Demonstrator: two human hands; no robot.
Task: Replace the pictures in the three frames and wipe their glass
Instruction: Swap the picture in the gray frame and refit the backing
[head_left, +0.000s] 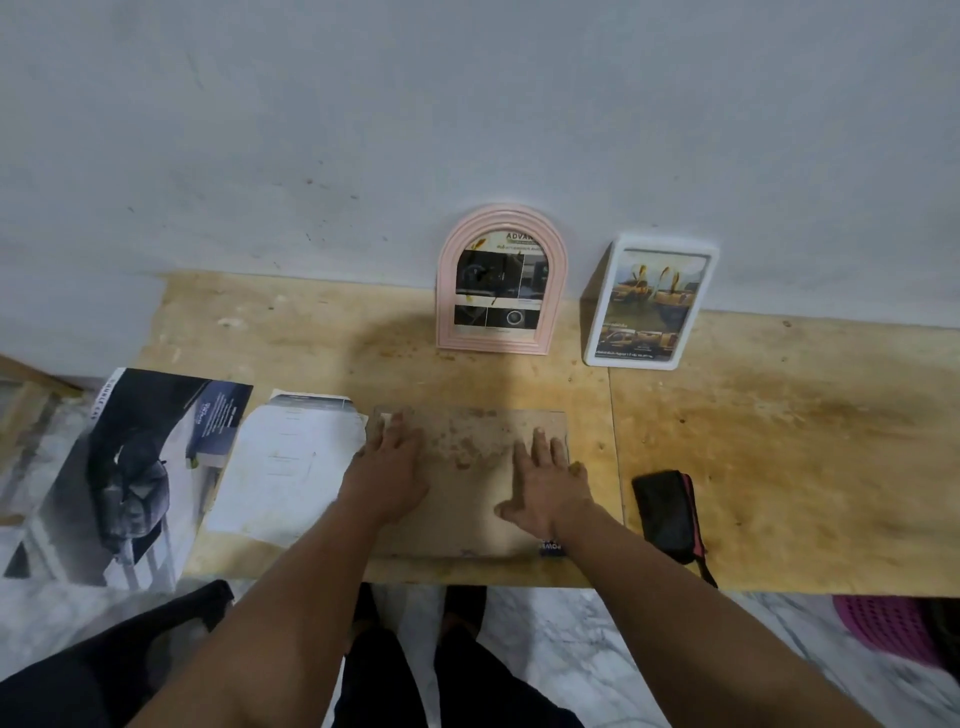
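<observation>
Hands: our left hand (390, 464) and right hand (546, 480) press flat, fingers straight, on the backing board (470, 486)
Board: at the table's (779, 441) front edge; probably covering a frame
Frames: pink arched frame (501, 280) and white frame (650, 301) lean at the back edge

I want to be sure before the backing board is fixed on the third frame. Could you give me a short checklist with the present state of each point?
1. Both hands on the board: left hand and right hand lie flat on the backing board. Ok.
2. Board seated in its frame: edges mostly hidden. Cannot tell.
3. New picture inside: only a printed corner shows at the board's near edge. Cannot tell.
4. Other frames filled and standing: pink arched frame and white frame lean on the wall with pictures. Ok.
5. Cloth within reach: black cloth lies right of the board. Ok.
6. Glass wiped: faces down. Cannot tell.
</observation>
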